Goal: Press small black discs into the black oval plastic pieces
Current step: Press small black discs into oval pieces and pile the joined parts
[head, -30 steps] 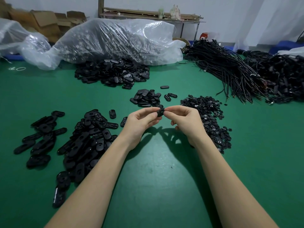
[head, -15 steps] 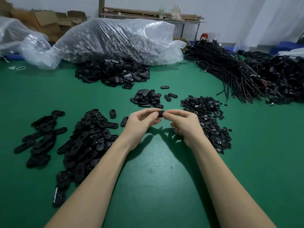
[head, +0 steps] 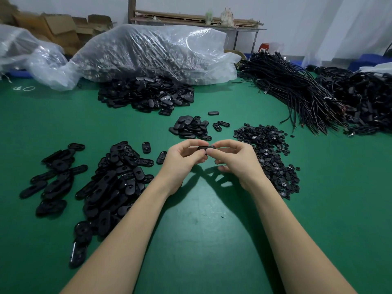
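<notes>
Pinching one black oval piece (head: 206,148) between them, the left hand (head: 182,160) and right hand (head: 234,159) hold it just above the green tabletop (head: 201,230); each grip is curled tight on an end, thumbs meeting over the middle; whether a disc is under them, I cannot tell; it looks light, stiff and smooth, so likely slippery, best held by its rims; loose discs (head: 269,153) lie just right, more ovals (head: 114,179) heaped left.

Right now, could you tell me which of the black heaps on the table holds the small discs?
The heap of small discs beside the right hand: its pieces are tiny and round, while the other heaps hold long ovals.
</notes>
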